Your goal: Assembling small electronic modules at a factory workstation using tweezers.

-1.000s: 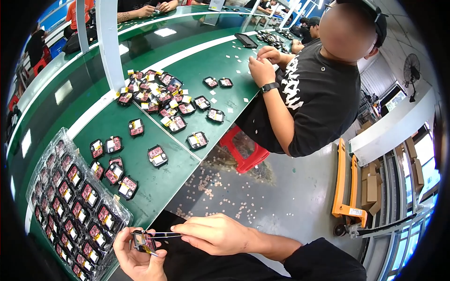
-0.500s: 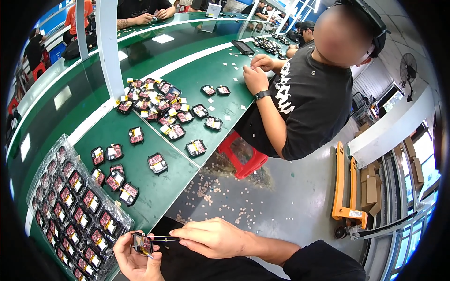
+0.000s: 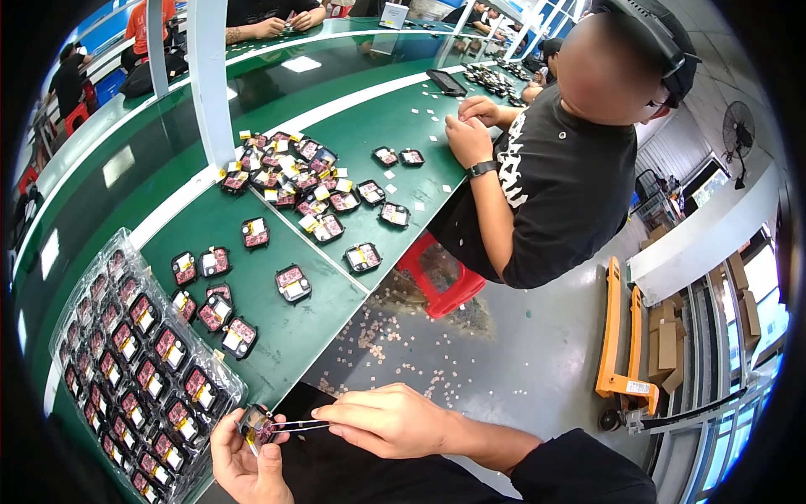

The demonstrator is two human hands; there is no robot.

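At the near edge of the green table, my left hand (image 3: 243, 462) is closed around a small black device housing (image 3: 257, 426) with a red circuit board inside. Pinched between the fingers and thumb of my right hand (image 3: 390, 422) is a pair of metal tweezers (image 3: 298, 426). The tweezer tips reach into the housing; what they touch is too small to make out. Left of my hands lies a clear plastic tray (image 3: 222, 382) filled with rows of similar black housings with red boards and white and yellow parts.
Several loose housings (image 3: 293, 284) lie on the green table (image 3: 327, 290), with a heap of them (image 3: 290, 172) beside a white post (image 3: 210, 92). A co-worker (image 3: 554, 185) sits to the right by a red stool (image 3: 441, 281). Beyond stands an orange pallet jack (image 3: 617, 336).
The view has shifted slightly, so the table and the housings on it appear a little to the right. My left hand has tilted the housing a little; the tweezers stay at it.
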